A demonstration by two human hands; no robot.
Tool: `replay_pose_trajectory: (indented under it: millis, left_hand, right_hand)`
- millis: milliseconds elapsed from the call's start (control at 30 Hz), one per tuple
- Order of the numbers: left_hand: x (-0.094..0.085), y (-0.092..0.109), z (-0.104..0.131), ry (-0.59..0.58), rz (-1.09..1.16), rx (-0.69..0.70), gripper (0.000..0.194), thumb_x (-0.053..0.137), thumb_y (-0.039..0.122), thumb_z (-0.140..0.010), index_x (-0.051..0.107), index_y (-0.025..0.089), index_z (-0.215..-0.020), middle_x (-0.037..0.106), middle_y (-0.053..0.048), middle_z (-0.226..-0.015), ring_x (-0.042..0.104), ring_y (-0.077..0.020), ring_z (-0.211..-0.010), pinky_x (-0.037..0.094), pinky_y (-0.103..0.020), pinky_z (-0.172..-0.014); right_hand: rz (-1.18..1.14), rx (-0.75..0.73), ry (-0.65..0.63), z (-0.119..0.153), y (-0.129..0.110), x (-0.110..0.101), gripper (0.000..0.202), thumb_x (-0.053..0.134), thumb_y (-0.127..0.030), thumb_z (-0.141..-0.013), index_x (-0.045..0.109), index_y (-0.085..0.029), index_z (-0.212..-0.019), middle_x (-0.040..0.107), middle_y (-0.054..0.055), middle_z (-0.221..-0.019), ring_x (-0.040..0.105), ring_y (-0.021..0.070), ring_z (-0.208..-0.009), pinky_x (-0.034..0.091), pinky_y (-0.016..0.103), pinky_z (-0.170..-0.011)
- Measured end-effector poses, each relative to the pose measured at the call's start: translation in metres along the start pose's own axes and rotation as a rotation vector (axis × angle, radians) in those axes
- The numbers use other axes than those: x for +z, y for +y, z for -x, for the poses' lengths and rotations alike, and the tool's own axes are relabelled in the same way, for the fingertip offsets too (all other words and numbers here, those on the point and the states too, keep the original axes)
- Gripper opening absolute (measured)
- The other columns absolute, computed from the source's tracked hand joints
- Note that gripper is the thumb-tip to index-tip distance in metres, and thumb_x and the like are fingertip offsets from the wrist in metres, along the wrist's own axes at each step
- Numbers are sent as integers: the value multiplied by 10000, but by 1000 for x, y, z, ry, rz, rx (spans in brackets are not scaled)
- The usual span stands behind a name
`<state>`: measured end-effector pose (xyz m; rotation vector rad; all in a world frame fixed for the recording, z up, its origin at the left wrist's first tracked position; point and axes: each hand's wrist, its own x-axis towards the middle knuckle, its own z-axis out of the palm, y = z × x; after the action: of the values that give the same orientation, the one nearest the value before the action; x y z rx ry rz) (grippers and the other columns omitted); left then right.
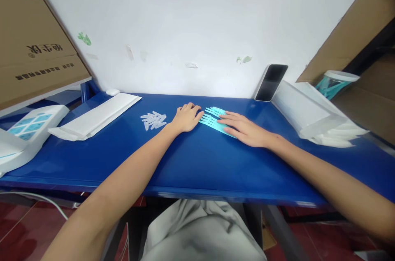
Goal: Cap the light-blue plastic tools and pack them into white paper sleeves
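A group of thin turquoise sticks (212, 122) lies side by side on the blue table, between my two hands. My right hand (247, 130) rests over their right ends, palm down with the fingers apart. At their left ends is my left hand (185, 118), also palm down, its fingers stretched and slightly bent, the fingertips touching or close to the sticks. Part of the sticks is hidden under the right fingers. Just left of my left hand sits a loose pile of short, whitish translucent strips (153, 120).
On the blue table (191, 162), a long white packet (98, 116) and a white device with blue keys (33, 127) lie left. A dark phone-like object (271, 82) leans against the wall. Right are white plastic bags (311, 113) and a clear cup of turquoise sticks (335, 84). Cardboard (37, 38) stands left.
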<state>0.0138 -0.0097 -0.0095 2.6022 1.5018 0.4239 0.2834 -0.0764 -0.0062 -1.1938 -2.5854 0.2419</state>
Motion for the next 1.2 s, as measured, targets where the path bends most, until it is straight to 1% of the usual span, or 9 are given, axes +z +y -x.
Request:
replay_pose_trajectory:
  millis: [67, 133, 300, 433, 533, 667, 900, 1067, 1200]
  left_hand:
    - [0, 0, 0, -2, 1, 0, 552, 252, 502, -1057, 564, 216, -1412, 539, -144, -1427, 505, -348, -1314, 371, -564, -1117]
    - [-1, 0, 0, -6, 3, 2, 553, 250, 507, -1056, 561, 219, -1411, 536, -145, -1428, 504, -348, -1312, 370, -564, -1115]
    - [-2, 1, 1, -12, 7, -3, 543, 258, 502, -1056, 558, 220, -1411, 532, -147, -1438, 501, -344, -1317, 354, -563, -1129]
    - [-2, 0, 1, -13, 19, 5, 550, 249, 507, -1054, 555, 221, -1410, 532, -148, -1433, 502, -346, -1319, 354, -568, -1126]
    - [-1, -1, 0, -13, 23, 11, 556, 241, 518, -1054, 550, 229, -1414, 532, -147, -1427, 501, -348, -1317, 361, -567, -1118]
    - [1, -2, -1, 3, 14, 8, 530, 251, 493, -1054, 550, 241, -1412, 536, -140, -1416, 508, -344, -1304, 370, -559, -1114]
    - [0, 0, 0, -9, -8, 2, 495, 258, 413, -1052, 539, 240, -1421, 525, -136, -1434, 504, -335, -1307, 374, -553, -1115]
    - [-1, 0, 1, -13, -5, 10, 513, 241, 426, -1056, 539, 232, -1426, 526, -140, -1430, 502, -336, -1306, 365, -558, -1118]
    - [-1, -1, 1, -8, 7, 12, 522, 231, 446, -1059, 549, 238, -1417, 529, -139, -1420, 505, -332, -1302, 360, -554, -1123]
  right_hand:
    - [-6, 9, -7, 1, 0, 0, 586, 329, -539, -1060, 561, -231, -1501, 429, 93, -1623, 297, 322, -1549, 240, 586, -1264]
    - [-8, 22, -10, 1, 0, -1, 588, 324, -543, -1061, 545, -243, -1515, 417, 92, -1630, 290, 330, -1550, 245, 596, -1259]
    - [8, 27, -27, 0, 2, -3, 596, 323, -553, -1058, 544, -243, -1517, 453, 87, -1606, 317, 347, -1536, 259, 630, -1244]
    - [6, 16, -11, 0, 1, -4, 603, 333, -570, -1052, 542, -251, -1518, 504, 75, -1571, 351, 359, -1519, 297, 634, -1228]
    - [2, 15, -5, 0, -1, -5, 585, 348, -567, -1048, 529, -280, -1525, 499, 52, -1577, 345, 366, -1520, 310, 628, -1222]
    - [-11, 28, -23, 1, -4, -7, 595, 364, -582, -1040, 531, -276, -1523, 492, 55, -1582, 326, 379, -1526, 296, 636, -1221]
    - [-40, 30, -28, 1, -6, -8, 586, 394, -571, -1038, 558, -249, -1499, 518, 70, -1562, 306, 357, -1539, 288, 623, -1226]
    - [-56, 3, -11, 2, -4, -7, 562, 409, -575, -1035, 575, -277, -1482, 535, 61, -1549, 336, 357, -1526, 312, 617, -1214]
    - [-57, 6, -8, 3, -4, -8, 565, 424, -580, -1027, 580, -278, -1478, 538, 64, -1546, 356, 355, -1517, 321, 606, -1214]
